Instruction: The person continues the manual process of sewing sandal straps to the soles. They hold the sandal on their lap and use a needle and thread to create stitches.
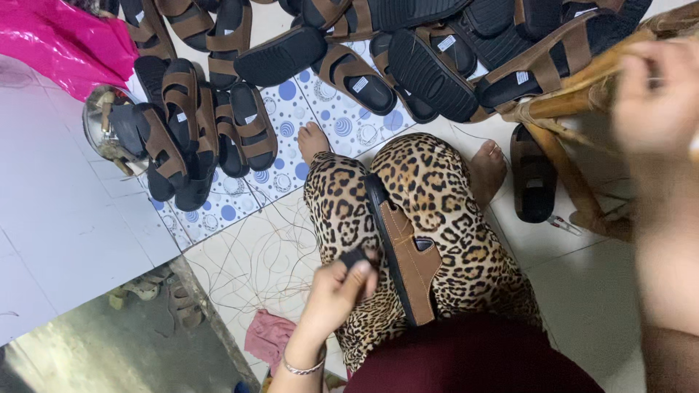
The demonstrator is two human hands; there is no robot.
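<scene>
The left hand (342, 280) has its grip pinched on a small dark piece beside the brown sandal (404, 244) lying between the knees. The right hand (655, 91) is blurred at the right edge, near a wicker stool (568, 138); I cannot tell its grip.

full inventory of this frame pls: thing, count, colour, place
sandal on lap: one, brown strap with black sole, wedged on edge between the knees
small dark piece: one, black, pinched in left hand
finished sandals: a large pile, too many to count, brown and black, top of frame
lone sandal: one, brown and black, on floor by the stool
dotted mat: one, white with blue dots, under the pile
plastic sheet: one, pink, top left
metal bowl: one, silver, left of pile
loose threads: tangle, pale, on floor tiles
cloth: one, pink, floor bottom
cane stool: one, tan, right
left hand: gripping the piece
right hand: raised, blurred
</scene>
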